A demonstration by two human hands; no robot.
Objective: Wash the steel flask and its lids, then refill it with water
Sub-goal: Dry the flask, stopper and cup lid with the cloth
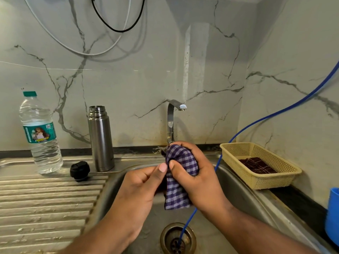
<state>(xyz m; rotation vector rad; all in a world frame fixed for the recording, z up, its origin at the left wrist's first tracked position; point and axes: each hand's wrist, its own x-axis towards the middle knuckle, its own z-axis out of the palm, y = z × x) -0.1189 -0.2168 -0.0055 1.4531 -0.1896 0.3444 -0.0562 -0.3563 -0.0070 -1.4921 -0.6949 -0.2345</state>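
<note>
The checked cloth (180,158) is held over the sink (238,195), just in front of the tap (171,118), so any drips fall into the basin; no water runs from the spout. The right hand (200,178) grips the upper bunch of the cloth, fingers curled over it and thumb pressed against its near side; the left hand (143,184) pinches the left edge of the cloth between thumb and curled fingers. The cloth bulges as if wrapped round something; whether a second lid lies inside cannot be told.

The steel flask (100,138) stands upright on the far edge of the drainboard (45,198), left of the tap; its mouth is open, which probably lets it drain and air. The black lid (80,171) rests on the drainboard just beside the flask's base, on its near left; it is apart from both hands. The water bottle (41,136) stands capped further left, most likely as the refill supply.

A blue hose (275,112) drops from the right wall into the drain (178,237). A basket (260,180) on the right counter holds a dark cloth (256,165).

Judgement: the drying or wiping step is in hand; refilling is not yet begun.
</note>
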